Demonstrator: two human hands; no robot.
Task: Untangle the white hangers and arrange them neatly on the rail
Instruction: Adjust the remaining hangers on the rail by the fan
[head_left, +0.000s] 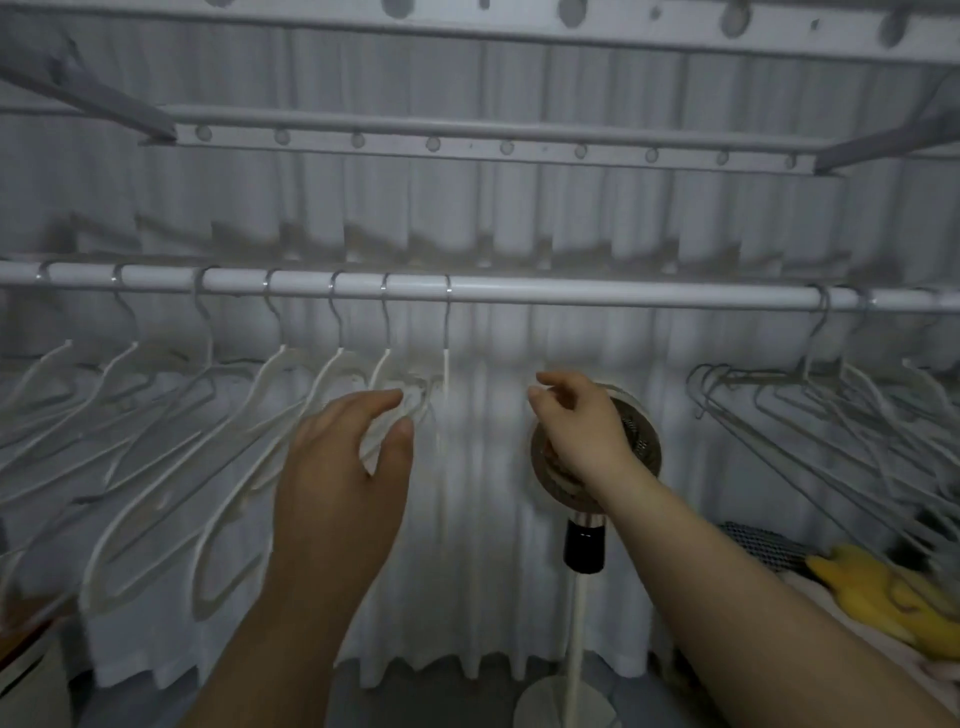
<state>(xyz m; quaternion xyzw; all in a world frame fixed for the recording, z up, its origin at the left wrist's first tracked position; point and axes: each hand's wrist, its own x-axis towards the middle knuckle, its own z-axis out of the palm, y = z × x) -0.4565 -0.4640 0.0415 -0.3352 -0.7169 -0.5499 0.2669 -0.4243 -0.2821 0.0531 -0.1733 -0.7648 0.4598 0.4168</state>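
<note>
A white rail (571, 297) runs across the view at mid height. Several white hangers (223, 415) hang spaced along its left half, hooks over the rail. At the far right another bunch of white hangers (831, 415) is crowded and overlapping. My left hand (348, 467) is open just below the rightmost hangers of the left row, fingers spread around the lower edge of one; whether it touches is blurred. My right hand (582, 415) hovers in the gap between the two groups, fingers loosely curled, holding nothing.
A standing fan (587, 483) on a white pole rises behind my right hand. White curtains hang behind the rail. A drying rack with holes (493, 148) spans overhead. A yellow soft object (883, 597) lies at lower right on a pale surface.
</note>
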